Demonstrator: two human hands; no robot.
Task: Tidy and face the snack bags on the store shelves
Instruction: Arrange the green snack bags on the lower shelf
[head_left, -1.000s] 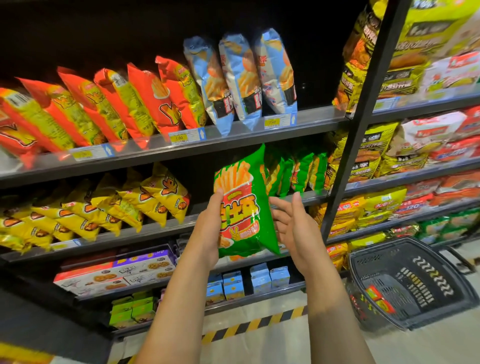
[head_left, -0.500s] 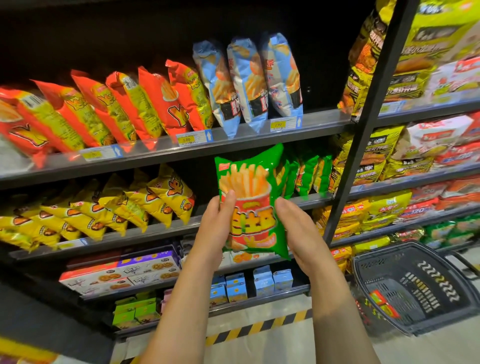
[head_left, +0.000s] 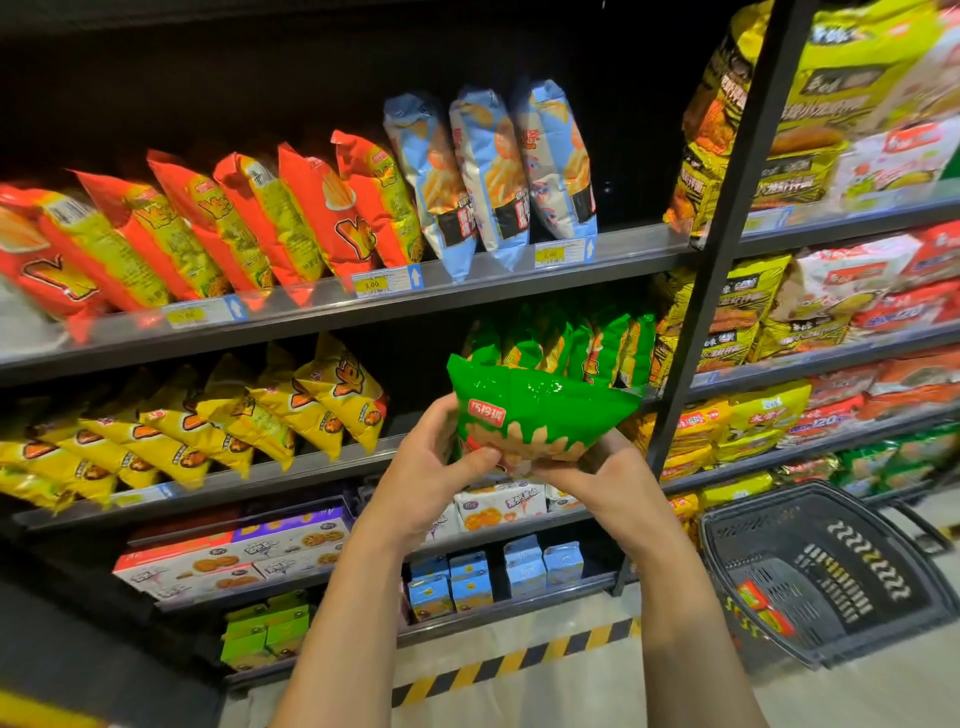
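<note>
A green snack bag (head_left: 540, 405) with a red logo is held in front of the middle shelf (head_left: 291, 467), tipped so its top edge faces me. My left hand (head_left: 436, 462) grips its lower left side and my right hand (head_left: 597, 478) grips its lower right. Behind it, a row of matching green bags (head_left: 597, 345) stands on the same shelf. To the left lie several yellow bags (head_left: 234, 415). On the shelf above lean several red and yellow bags (head_left: 234, 228) and three light blue bags (head_left: 493, 166).
A black upright post (head_left: 727, 228) divides this bay from the right bay, stocked with yellow, white and red packs (head_left: 831, 291). A black shopping basket (head_left: 821, 571) sits on the floor at lower right. Boxes of biscuits (head_left: 234, 556) and small blue cartons (head_left: 493, 571) fill the lower shelves.
The green bag was upright with its front facing me; it has tipped forward and down, so its top now points at me. Both hands slid lower and closer together under it.
</note>
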